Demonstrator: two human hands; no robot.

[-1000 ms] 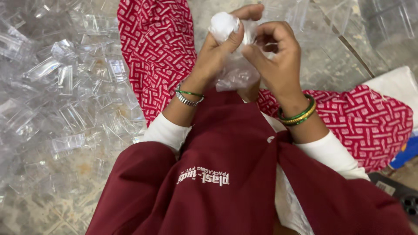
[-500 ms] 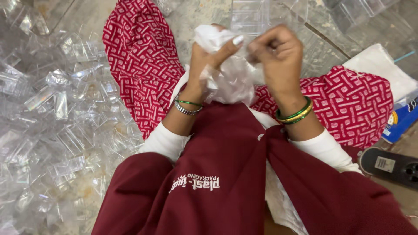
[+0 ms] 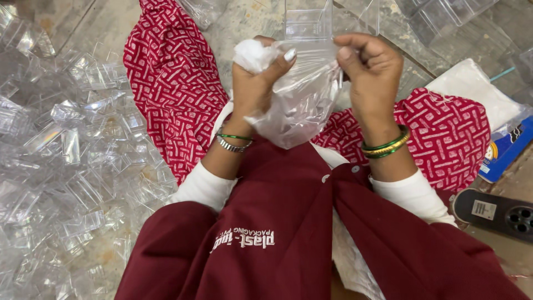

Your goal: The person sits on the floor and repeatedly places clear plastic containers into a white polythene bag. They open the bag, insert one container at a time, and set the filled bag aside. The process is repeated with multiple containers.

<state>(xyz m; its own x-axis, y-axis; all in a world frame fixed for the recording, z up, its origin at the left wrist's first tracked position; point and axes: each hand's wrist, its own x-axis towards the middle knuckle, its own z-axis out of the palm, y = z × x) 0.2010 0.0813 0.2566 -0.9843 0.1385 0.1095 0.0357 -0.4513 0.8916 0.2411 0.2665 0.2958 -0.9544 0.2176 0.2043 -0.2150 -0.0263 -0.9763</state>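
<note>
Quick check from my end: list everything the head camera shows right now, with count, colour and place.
clear plastic bag: one, see-through, held up between both hands
white wad: one, white, bunched in the left hand at the bag's top
clear plastic boxes: too many to count, transparent, piled on the floor at left
clear tray: one, transparent, top centre beyond the hands
white packet: one, right side
blue package: one, right edge
black device: one, lower right
bangles: green and gold, right wrist
left hand: grips bag and wad
right hand: pinches the bag's edge
</note>
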